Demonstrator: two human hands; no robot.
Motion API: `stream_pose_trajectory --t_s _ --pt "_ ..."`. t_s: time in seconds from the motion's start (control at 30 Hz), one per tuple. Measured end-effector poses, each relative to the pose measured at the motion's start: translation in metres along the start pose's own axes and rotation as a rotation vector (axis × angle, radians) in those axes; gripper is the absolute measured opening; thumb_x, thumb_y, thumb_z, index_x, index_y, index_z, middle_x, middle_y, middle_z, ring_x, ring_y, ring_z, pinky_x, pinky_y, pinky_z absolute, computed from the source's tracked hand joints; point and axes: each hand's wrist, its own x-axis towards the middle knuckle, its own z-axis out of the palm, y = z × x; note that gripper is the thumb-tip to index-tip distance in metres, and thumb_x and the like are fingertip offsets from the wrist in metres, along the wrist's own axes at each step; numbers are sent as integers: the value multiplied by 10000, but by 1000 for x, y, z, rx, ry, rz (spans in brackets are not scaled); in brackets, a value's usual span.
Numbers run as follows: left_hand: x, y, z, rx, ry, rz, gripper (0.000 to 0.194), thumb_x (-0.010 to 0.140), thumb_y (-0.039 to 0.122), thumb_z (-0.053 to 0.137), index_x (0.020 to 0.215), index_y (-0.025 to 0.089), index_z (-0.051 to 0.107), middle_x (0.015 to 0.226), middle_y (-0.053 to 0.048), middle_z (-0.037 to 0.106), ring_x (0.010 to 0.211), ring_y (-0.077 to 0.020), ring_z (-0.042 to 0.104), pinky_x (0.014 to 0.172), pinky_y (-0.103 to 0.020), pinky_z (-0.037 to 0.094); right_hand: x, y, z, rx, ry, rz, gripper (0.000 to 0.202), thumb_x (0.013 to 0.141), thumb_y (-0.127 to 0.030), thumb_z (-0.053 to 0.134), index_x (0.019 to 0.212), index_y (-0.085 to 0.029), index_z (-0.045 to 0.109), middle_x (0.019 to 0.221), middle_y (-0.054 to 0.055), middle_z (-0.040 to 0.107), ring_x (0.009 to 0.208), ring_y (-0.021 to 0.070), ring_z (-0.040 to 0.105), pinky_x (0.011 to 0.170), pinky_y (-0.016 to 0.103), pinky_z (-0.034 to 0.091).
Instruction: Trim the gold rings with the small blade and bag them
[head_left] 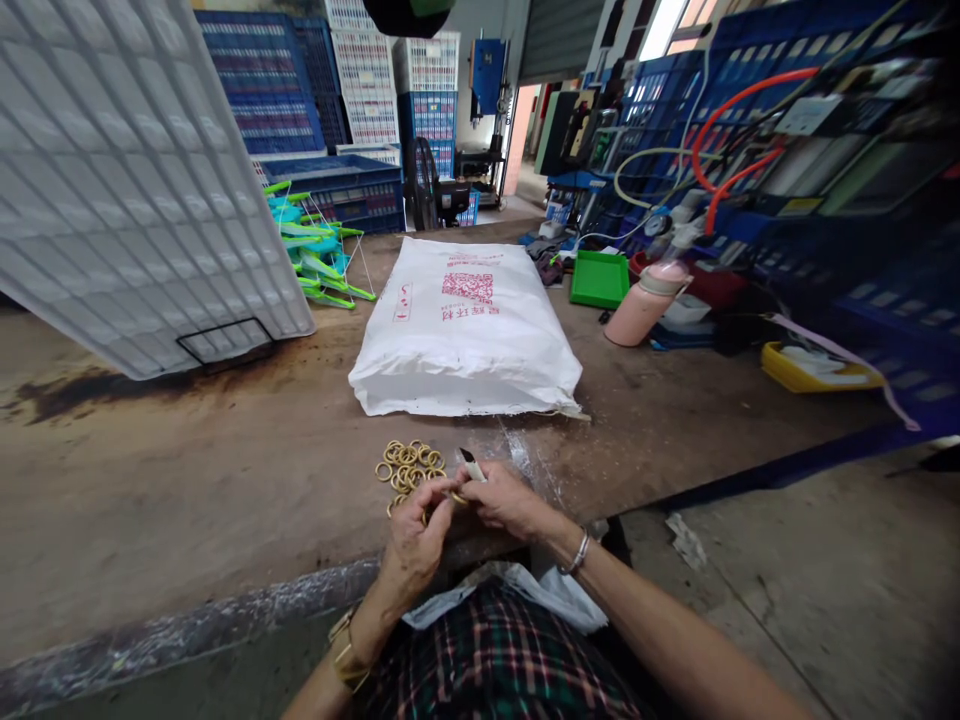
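Note:
My left hand [418, 528] is closed in a pinch on a brass-coloured ring [458, 498] at the table's near edge. Close beside it, my right hand [506, 503] is wrapped round a utility knife [472, 464], whose dark tip points up and away from me. The fingertips of both hands meet at the ring, and part of it is hidden by them. A loose pile of similar brass rings [405, 465] lies on the table just beyond my left hand, several of them overlapping.
A white printed sack [465, 320] lies flat ahead. A white slatted crate [150, 200] stands left, with green plastic pieces [322, 250] behind it. To the right are a green tray [600, 279], a pink bottle [643, 305] and a yellow tray [817, 370].

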Motion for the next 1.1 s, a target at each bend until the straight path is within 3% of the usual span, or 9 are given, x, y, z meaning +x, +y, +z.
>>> stream_pose_trajectory --t_s 0.07,0.13,0.27,0.4,0.57,0.7,0.8,1.1 --pt "0 0 -1 6 -28 31 158 727 230 584 841 178 679 845 -44 681 802 -170 593 756 -266 428 -1 0 2 92 -52 27 103 642 -210 488 734 -209 442 458 -127 315 317 24 169 329 175 109" --pt "-1 -1 -1 -19 -19 -6 139 742 264 582 802 170 665 772 -33 668 722 -150 582 686 -245 428 -1 1 3 149 -80 29 108 661 -228 508 750 -202 453 491 -117 375 315 14 183 318 164 116" --pt "-3 -4 1 -185 1 -205 227 754 381 587 806 162 618 589 33 550 460 -66 421 451 -184 326 -2 2 6 204 -75 -32 219 734 -391 541 757 -186 467 568 -81 472 322 6 232 304 152 149" --pt "-4 -6 5 -325 11 -353 323 699 454 630 821 158 589 570 54 501 401 -40 355 371 -164 228 -3 5 9 196 -73 -54 327 736 -494 537 703 -181 450 537 -71 473 322 12 240 299 154 161" --pt "-7 -3 6 -268 -39 -355 381 666 484 641 833 146 587 569 41 523 397 -42 360 368 -167 242 3 9 8 30 43 -80 282 740 -450 529 688 -184 451 487 -84 437 347 26 256 342 166 177" --pt "-6 0 4 -189 -59 -321 363 706 511 589 755 151 568 503 58 475 366 -40 318 364 -174 242 6 8 10 -158 124 -229 230 722 -355 516 603 -172 443 516 -67 429 482 56 358 450 178 273" --pt "-6 -2 3 -195 -60 -317 355 720 507 580 670 160 524 498 59 464 370 -39 324 363 -169 239 4 6 12 -213 156 -287 212 714 -335 506 597 -170 444 539 -63 416 518 67 354 476 190 275" --pt "-9 -6 3 -569 -124 -428 300 709 426 640 733 171 483 581 62 476 415 -29 366 372 -138 232 3 8 13 -156 117 -207 270 778 -385 471 616 -170 466 499 -59 432 461 63 346 451 186 260"
